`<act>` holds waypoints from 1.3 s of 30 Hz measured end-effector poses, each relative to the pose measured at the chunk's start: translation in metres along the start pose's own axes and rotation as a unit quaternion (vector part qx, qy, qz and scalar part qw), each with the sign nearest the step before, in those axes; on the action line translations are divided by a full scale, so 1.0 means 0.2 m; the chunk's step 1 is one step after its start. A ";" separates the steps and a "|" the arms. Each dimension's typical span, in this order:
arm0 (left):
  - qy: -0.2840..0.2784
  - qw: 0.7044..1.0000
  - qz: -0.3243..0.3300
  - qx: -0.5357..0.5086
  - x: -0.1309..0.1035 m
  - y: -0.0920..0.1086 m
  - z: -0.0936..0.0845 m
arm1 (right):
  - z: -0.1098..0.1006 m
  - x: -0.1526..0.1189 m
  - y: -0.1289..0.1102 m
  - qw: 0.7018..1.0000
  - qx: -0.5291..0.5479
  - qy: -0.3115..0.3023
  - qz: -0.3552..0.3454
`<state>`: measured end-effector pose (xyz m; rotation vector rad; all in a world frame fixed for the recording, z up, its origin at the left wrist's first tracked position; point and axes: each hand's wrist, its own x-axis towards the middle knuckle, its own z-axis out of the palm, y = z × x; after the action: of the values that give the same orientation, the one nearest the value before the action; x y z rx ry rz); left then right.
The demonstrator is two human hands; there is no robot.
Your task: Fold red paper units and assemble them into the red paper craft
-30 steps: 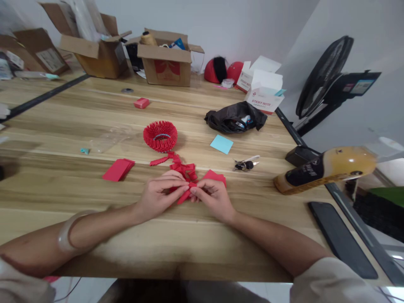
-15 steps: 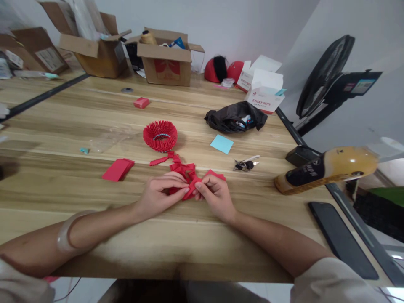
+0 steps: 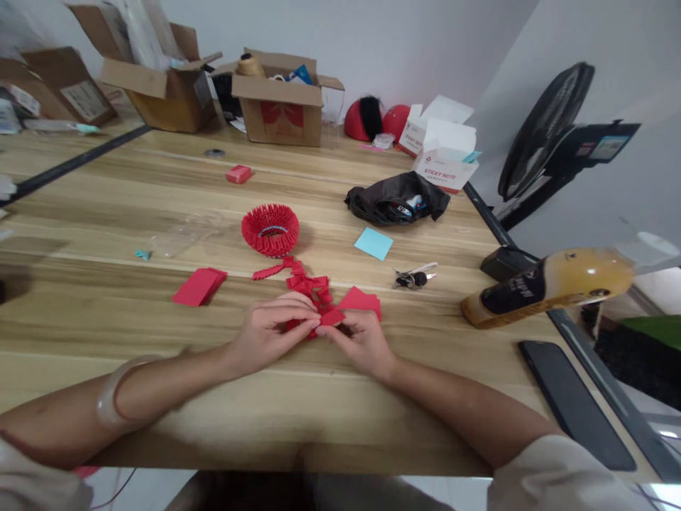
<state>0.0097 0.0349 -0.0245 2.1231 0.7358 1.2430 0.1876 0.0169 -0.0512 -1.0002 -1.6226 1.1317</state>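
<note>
Between my two hands is a small piece of red paper [image 3: 332, 317], pinched at both ends. My left hand [image 3: 274, 330] closes thumb and fingers on its left end. From the other side my right hand [image 3: 364, 343] grips it with the thumb along the lower edge. Just beyond them lie several folded red paper pieces [image 3: 304, 282], partly hidden by my fingers. Flat red paper sheets [image 3: 362, 301] rest beside my right hand, and a stack of red paper [image 3: 199, 286] lies farther left. Behind stands a round red bowl of folded paper units [image 3: 270, 231].
A light blue note [image 3: 374, 243], keys [image 3: 415, 277] and a black plastic bag [image 3: 398, 199] lie to the right. A bottle [image 3: 547, 287] lies near the right edge above a phone [image 3: 577, 404]. Cardboard boxes [image 3: 283, 117] and sticky-note boxes [image 3: 444, 160] line the back.
My right hand has shifted slightly left and down, its thumb now nearer my left fingertips. The red paper between my hands has turned flatter, and more of the sheets behind shows.
</note>
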 end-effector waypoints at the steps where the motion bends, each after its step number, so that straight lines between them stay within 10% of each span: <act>1: -0.001 1.000 0.003 0.000 0.00 0.00 0.00 | 0.00 0.00 0.00 1.000 -0.010 0.003 -0.006; 17: 0.039 0.995 -0.083 0.031 -0.04 -0.01 0.01 | 0.00 -0.01 -0.04 0.994 -0.071 0.044 -0.071; 39: -0.028 0.989 -0.015 0.144 0.01 0.01 -0.01 | -0.01 0.00 -0.02 0.986 -0.098 0.063 -0.121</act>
<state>0.0092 0.0344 -0.0210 2.3567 0.9683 1.1124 0.1892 0.0161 -0.0474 -0.9466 -1.7221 0.7431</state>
